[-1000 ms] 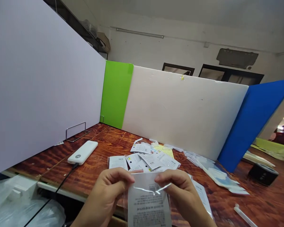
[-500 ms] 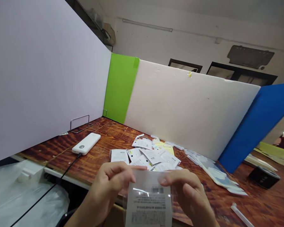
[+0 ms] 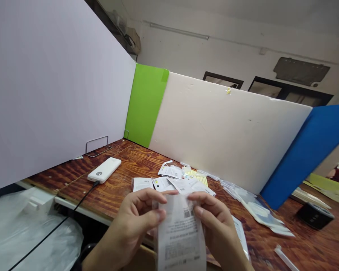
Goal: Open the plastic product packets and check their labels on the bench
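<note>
A clear plastic packet (image 3: 180,244) with a white card, printed with small text and a barcode, hangs in front of me, its upper end pinched by both hands. My left hand (image 3: 134,224) is closed on the upper left edge, thumb on the near face. On the upper right edge my right hand (image 3: 219,224) is also closed, thumb beside the barcode. Just beyond the fingers lies a loose pile of similar white-card packets (image 3: 175,184). Part of another packet (image 3: 241,237) shows by my right wrist. The held packet's lower end runs out of view.
A white power bank (image 3: 105,170) with a black cable lies left. Yellow-dotted sheet (image 3: 200,177) is behind the pile. Clear plastic bags (image 3: 251,207) fan out along the white board (image 3: 220,131). A white strip (image 3: 285,258) and a black box (image 3: 315,215) are at the right.
Both hands have closed in on the packet's upper end, and its top looks narrower and slightly bent. The right thumb now presses near the barcode. A packet by the right wrist has become visible.
</note>
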`<state>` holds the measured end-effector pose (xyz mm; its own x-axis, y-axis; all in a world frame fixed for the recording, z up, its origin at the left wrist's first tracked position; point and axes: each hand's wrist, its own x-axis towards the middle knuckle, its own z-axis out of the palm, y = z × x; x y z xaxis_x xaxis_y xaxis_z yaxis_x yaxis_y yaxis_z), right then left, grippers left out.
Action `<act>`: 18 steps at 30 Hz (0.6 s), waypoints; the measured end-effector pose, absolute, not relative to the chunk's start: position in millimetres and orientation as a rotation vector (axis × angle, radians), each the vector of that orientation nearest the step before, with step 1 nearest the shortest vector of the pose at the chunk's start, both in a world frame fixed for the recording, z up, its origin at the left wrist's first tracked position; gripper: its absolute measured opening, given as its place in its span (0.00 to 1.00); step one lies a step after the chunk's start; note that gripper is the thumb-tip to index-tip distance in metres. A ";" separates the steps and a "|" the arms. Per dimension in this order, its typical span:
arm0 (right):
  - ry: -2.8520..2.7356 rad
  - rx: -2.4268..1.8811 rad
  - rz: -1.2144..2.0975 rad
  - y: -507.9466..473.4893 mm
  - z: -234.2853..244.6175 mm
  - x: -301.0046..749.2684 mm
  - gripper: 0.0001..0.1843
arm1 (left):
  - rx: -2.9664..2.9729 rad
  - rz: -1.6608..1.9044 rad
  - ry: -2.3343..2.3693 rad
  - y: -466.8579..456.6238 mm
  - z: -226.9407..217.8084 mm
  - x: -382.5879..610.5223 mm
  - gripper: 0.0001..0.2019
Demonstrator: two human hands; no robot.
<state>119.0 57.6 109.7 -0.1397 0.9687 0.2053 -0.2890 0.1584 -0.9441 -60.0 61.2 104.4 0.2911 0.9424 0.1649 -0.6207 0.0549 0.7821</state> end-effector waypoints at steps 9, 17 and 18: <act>-1.139 -0.743 1.381 63.2 105.7 110.6 0.20 | 0.831 1.286 0.494 64.1 102.9 -53.0 0.06; -1.051 -0.845 1.591 79.5 103.4 123.6 0.16 | 0.546 1.305 0.557 80.1 104.2 -52.8 0.06; -1.064 -0.898 1.562 84.5 99.9 123.6 0.16 | 0.546 1.301 0.631 83.8 102.6 -51.7 0.04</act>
